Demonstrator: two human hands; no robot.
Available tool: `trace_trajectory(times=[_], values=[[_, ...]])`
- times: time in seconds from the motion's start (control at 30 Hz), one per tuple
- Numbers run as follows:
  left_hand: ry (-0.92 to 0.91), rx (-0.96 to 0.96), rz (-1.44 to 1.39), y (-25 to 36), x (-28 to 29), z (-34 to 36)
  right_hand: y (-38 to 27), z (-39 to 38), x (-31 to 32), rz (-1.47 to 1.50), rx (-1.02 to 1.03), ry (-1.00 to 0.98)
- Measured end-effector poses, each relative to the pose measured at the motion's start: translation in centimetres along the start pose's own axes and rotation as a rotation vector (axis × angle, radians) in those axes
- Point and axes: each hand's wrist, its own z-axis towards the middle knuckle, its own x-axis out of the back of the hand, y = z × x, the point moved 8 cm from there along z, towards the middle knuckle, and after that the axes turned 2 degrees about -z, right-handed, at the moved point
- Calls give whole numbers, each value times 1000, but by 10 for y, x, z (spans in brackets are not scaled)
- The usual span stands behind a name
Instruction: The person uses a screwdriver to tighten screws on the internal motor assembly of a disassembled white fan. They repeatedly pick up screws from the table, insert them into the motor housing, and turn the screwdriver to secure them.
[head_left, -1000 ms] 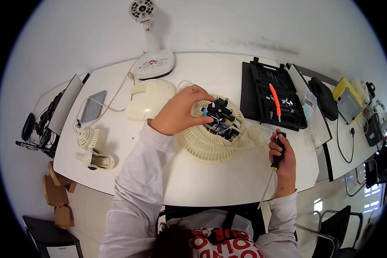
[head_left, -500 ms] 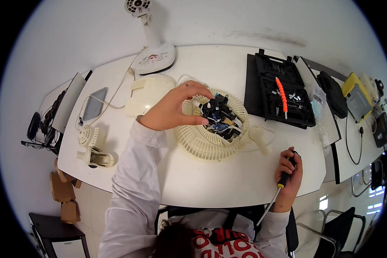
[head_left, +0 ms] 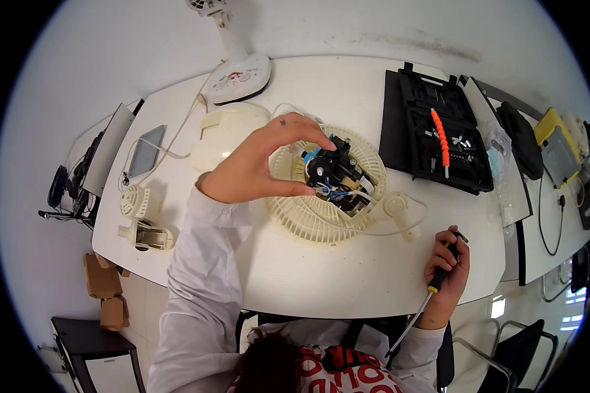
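Observation:
My left hand (head_left: 259, 157) reaches over a round cream slatted fan housing (head_left: 301, 223). Its thumb and fingers grip a black motor assembly (head_left: 333, 164), with blue and white wires (head_left: 339, 194) by the thumb tip. Part of the assembly is behind the fingers. At the right, low over the table's front side, my right hand (head_left: 447, 268) is closed around the dark handle of a screwdriver (head_left: 437, 278). The screwdriver's shaft points down towards my body, away from the housing. A pale cable runs across the housing to a cream cylindrical piece (head_left: 400, 213) on its right.
A smooth cream cover (head_left: 223, 134) lies left of the housing, with a small fan (head_left: 239, 75) behind it. Cream plastic parts (head_left: 144, 219) and a grey flat panel (head_left: 147, 150) are further left. An open black tool case (head_left: 449, 147) with an orange flexible shaft (head_left: 440, 141) lies right.
The black motor assembly has turned and tilted in my left hand, showing a different side. My right hand keeps hold of the screwdriver. The whole view has shifted slightly.

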Motion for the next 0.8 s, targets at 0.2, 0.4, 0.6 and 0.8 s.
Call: trace_trajectory(times=[0.2,0.4,0.6,0.8], values=[[23,-43,29,11,-7,1,-1,0,-1,1,8,0],[-16,-120,149,26,-11,-1,0,1,0,11,-8,-12],[8,-157,204,37,-16,-1,-1,1,0,2,-5,-16],[14,-242,121,42,-30,1,0,1,-1,-5,-11,-16]])
